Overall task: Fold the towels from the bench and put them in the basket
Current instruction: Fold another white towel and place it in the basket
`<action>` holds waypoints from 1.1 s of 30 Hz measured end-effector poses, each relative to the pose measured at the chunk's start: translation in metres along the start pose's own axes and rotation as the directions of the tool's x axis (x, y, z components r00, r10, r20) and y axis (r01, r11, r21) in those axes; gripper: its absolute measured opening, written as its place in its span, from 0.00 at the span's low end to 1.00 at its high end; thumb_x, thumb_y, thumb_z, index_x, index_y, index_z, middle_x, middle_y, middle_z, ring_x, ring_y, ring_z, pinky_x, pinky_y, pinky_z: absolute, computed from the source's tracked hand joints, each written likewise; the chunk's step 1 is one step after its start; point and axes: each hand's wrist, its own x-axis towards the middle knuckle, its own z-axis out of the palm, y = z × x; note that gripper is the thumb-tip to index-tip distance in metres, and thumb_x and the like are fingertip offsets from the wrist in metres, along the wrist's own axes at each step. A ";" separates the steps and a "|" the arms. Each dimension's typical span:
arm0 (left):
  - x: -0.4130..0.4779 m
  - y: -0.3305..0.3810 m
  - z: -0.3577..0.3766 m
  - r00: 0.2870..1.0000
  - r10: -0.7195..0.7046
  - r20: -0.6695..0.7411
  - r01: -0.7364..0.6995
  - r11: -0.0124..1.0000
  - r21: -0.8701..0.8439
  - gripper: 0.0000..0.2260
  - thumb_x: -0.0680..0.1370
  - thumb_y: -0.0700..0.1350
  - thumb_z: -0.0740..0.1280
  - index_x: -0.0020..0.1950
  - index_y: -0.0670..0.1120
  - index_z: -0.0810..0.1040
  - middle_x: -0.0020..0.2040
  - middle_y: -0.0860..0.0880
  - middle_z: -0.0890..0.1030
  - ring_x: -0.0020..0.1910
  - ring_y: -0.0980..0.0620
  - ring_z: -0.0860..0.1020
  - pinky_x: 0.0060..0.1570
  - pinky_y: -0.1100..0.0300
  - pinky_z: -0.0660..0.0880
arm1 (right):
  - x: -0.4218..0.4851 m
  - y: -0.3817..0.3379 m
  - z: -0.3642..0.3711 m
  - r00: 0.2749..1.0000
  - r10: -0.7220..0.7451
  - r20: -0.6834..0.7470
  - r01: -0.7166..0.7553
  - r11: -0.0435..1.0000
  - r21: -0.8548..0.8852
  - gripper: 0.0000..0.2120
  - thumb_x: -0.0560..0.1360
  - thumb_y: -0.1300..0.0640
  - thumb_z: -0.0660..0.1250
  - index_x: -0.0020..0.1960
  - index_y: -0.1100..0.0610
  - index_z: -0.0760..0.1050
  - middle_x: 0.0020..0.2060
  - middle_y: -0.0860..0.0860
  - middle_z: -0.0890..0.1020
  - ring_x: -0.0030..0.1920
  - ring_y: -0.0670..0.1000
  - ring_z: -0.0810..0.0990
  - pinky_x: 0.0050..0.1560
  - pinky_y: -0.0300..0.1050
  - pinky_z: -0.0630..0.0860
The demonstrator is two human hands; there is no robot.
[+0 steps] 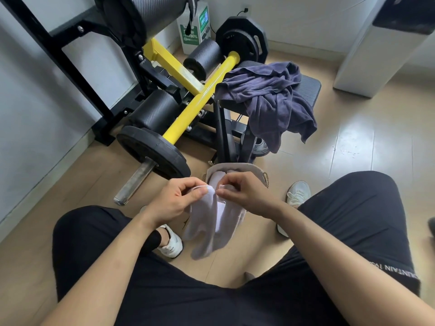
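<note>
Presently, head view, centre of the frame: the left hand [177, 200] and right hand [246, 191] each pinch the top edge of a white towel [211, 231] between thumb and forefinger, with the other fingers curled. The two pinch points nearly touch. The towel hangs bunched and uneven between the person's knees, just in front of the basket [250, 167], which appears to hold white cloth already. In the upper right, a dark blue towel [270, 100] lies crumpled on the bench [309, 84], one end drooping over its near edge; it is unfolded.

Assessment: the fold in hand looks incomplete. To do it well, the hands should find true corners, draw apart until the top edge is taut, then bring edge to edge squarely. Pinches this close leave the cloth slack, so a lopsided fold is the likely fault.
</note>
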 end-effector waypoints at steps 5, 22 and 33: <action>-0.003 0.001 -0.004 0.999 -0.003 0.043 0.002 1.000 0.022 0.06 0.81 0.46 0.68 0.51 0.49 0.85 0.37 0.56 0.79 0.37 0.58 0.77 0.33 0.61 0.74 | 0.000 -0.004 -0.002 0.995 -0.012 0.097 0.000 0.992 0.122 0.08 0.78 0.59 0.71 0.54 0.63 0.77 0.33 0.47 0.72 0.34 0.42 0.68 0.36 0.34 0.66; 0.003 -0.009 -0.016 0.945 0.009 -0.327 -0.054 0.990 -0.128 0.04 0.74 0.46 0.74 0.46 0.52 0.88 0.43 0.47 0.87 0.42 0.53 0.84 0.45 0.58 0.82 | 0.002 0.017 -0.024 0.965 0.150 -0.217 -0.139 0.988 0.063 0.05 0.77 0.57 0.72 0.46 0.58 0.79 0.34 0.46 0.80 0.35 0.42 0.75 0.39 0.38 0.73; 0.013 -0.006 0.015 0.900 -0.189 -0.394 0.023 0.920 -0.391 0.06 0.78 0.45 0.72 0.45 0.43 0.86 0.39 0.43 0.86 0.39 0.46 0.84 0.36 0.55 0.81 | 0.001 0.018 -0.005 0.860 0.386 -0.334 -0.212 0.866 0.453 0.06 0.72 0.62 0.77 0.43 0.61 0.80 0.34 0.58 0.84 0.37 0.53 0.81 0.44 0.52 0.81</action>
